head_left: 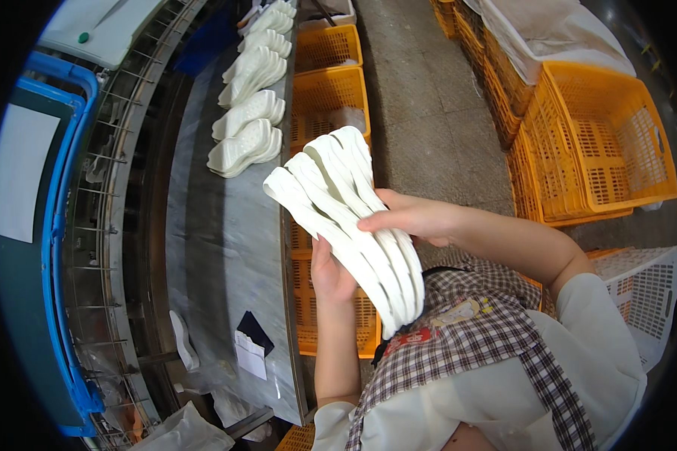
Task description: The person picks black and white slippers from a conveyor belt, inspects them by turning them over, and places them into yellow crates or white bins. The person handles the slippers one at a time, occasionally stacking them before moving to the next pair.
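In the head view, the left hand's grip [334,275] supports the stack of white soles [353,225] from its left side; the right hand's grip [408,216] clasps the opposite side, thumb laid over the upper face; the stack is held beside the grey tabletop [218,248], apart from the sole piles [246,146] there; even pressure from both sides should probably keep the fanned far ends from slipping.

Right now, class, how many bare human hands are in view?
2: the bare left hand is at the left side of the fanned, white, sole-shaped pieces; the bare right hand is at their right, thumb on top. Some fingers are hidden behind the pieces.
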Demonstrator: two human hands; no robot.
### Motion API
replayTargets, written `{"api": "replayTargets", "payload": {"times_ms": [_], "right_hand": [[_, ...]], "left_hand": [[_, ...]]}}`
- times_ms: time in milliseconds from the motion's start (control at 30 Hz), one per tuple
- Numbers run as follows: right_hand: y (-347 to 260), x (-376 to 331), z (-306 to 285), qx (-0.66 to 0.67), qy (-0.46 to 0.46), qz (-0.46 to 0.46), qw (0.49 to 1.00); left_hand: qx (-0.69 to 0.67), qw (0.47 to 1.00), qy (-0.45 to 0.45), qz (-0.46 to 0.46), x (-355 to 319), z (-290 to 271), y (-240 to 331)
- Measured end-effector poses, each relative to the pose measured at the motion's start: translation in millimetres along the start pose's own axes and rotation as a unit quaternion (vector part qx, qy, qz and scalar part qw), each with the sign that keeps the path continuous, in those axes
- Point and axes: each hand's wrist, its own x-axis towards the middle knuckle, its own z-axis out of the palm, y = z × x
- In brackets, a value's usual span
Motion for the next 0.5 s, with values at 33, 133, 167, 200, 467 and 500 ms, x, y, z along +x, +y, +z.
{"api": "replayTargets", "payload": {"times_ms": [33,133,167,200,467,500], "right_hand": [[-2,-2,1,0.006,-0.009,-0.001,1.000],[-2,-8,8,-0.002,0.000,-0.056,0.998],[-1,-7,10,-0.036,0.027,-0.038,0.998],[1,-8,12,-0.033,0.022,-0.071,0.997],[5,-18,14,-0.145,0.030,-0.147,0.978],[5,-19,14,-0.190,0.045,-0.138,0.971]], "left_hand": [[0.021,0.999,-0.027,0.041,-1,4,0],[0.136,0.982,-0.044,0.127,-3,12,1],[0.164,0.975,-0.057,0.142,-3,13,2],[0.170,0.973,-0.061,0.145,-3,14,3],[0.244,0.950,-0.066,0.185,0,15,6],[0.278,0.938,-0.059,0.200,0,16,5]]}}
